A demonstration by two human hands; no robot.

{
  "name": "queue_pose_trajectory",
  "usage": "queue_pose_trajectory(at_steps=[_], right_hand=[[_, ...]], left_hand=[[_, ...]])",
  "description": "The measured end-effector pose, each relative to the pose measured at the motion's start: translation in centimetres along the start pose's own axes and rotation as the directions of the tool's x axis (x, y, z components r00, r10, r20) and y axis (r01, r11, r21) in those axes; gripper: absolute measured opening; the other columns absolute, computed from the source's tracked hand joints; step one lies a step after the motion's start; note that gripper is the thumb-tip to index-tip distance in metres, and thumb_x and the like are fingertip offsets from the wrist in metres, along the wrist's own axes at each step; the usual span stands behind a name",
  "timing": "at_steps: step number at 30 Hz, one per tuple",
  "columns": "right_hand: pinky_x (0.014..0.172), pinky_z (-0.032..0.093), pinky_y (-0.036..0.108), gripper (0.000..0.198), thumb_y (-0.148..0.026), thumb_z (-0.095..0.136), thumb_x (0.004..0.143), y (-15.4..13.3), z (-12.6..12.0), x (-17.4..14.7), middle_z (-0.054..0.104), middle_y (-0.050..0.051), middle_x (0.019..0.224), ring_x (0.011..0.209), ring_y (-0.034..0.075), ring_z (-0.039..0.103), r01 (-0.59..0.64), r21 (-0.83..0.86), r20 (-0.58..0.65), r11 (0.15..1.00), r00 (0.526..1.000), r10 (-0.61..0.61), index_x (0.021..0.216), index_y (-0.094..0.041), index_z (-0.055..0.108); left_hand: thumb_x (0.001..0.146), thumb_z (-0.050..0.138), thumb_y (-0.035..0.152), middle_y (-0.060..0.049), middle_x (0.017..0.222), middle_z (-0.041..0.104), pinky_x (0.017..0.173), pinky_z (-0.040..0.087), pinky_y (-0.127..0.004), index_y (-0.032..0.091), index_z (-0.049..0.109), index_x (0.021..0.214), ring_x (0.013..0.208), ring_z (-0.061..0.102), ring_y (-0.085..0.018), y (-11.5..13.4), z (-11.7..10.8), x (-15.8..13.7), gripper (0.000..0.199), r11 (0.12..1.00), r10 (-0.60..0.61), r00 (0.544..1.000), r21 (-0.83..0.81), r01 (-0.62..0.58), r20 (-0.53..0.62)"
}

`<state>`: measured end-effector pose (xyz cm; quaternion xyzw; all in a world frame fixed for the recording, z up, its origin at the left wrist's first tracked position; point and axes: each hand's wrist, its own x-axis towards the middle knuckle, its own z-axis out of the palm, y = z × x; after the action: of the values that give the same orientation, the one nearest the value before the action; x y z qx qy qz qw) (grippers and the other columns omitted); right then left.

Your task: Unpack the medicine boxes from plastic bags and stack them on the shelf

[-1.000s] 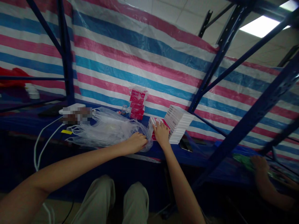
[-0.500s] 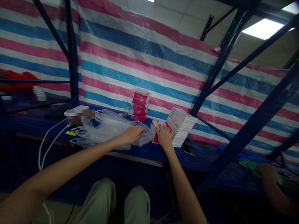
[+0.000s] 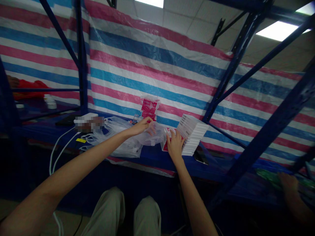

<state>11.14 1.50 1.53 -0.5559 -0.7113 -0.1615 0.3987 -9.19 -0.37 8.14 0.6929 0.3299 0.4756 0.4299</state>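
Note:
My left hand (image 3: 141, 127) is closed in a pinch on a clear plastic bag (image 3: 156, 137). The bag's film reaches from the fingers toward the left end of a red and white box (image 3: 165, 144). Over that box lies my right hand (image 3: 175, 146), gripping it from above and hiding much of its top. Whether the bag's mouth is around the box end or only beside it, I cannot tell. Touching the box on its right is a tall stack of white boxes (image 3: 193, 136). More clear bags (image 3: 118, 144) lie in a loose pile under my left forearm.
Behind stand red packs in clear wrap (image 3: 149, 108) and a small jar (image 3: 135, 119). A dark phone (image 3: 201, 156) lies right of the stack. White cables (image 3: 57, 147) hang at left. Blue shelf posts (image 3: 82, 65) frame the bench; a co-worker's hand (image 3: 289, 182) is at far right.
My left hand has risen slightly, lifting and stretching the bag's film beside the box. My right hand stays on the box. The whole view has shifted a little.

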Motion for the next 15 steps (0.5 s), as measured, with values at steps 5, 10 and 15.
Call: queue_pose_trajectory(at_steps=[5,10,15], right_hand=[[0.089,0.035,0.038,0.038,-0.047,0.038,0.085,-3.7,-3.3,-2.9,0.058,0.009,0.108,0.101,0.022,0.051,-0.051,0.415,-0.079,0.909,0.993,0.092,0.108,-0.019,0.052],[0.077,0.044,0.032,0.041,-0.046,0.057,0.074,-5.6,-3.0,-3.7,0.059,0.008,0.102,0.084,0.018,0.057,-0.105,0.736,-0.013,0.669,0.986,0.169,0.103,-0.018,0.050],[0.075,0.047,0.031,0.039,-0.041,0.061,0.071,-5.4,-2.7,-3.4,0.060,0.009,0.096,0.083,0.017,0.059,-0.155,0.893,0.025,0.424,0.955,0.295,0.100,-0.017,0.049]], left_hand=[[0.075,0.048,0.018,0.000,0.070,0.064,0.074,0.047,-0.040,0.019,0.038,0.088,0.070,0.065,-0.020,2.9,0.2,-0.4,0.016,0.989,-0.036,0.999,-0.143,0.039,0.023],[0.077,0.050,0.020,-0.005,0.080,0.067,0.081,0.046,-0.042,0.017,0.040,0.089,0.074,0.066,-0.020,4.3,0.5,-0.9,0.016,0.977,-0.039,0.990,-0.202,0.066,0.135],[0.073,0.051,0.015,-0.006,0.077,0.067,0.083,0.045,-0.042,0.015,0.043,0.090,0.077,0.066,-0.022,4.5,0.4,-1.0,0.019,0.950,-0.049,0.995,-0.303,0.074,0.088]])
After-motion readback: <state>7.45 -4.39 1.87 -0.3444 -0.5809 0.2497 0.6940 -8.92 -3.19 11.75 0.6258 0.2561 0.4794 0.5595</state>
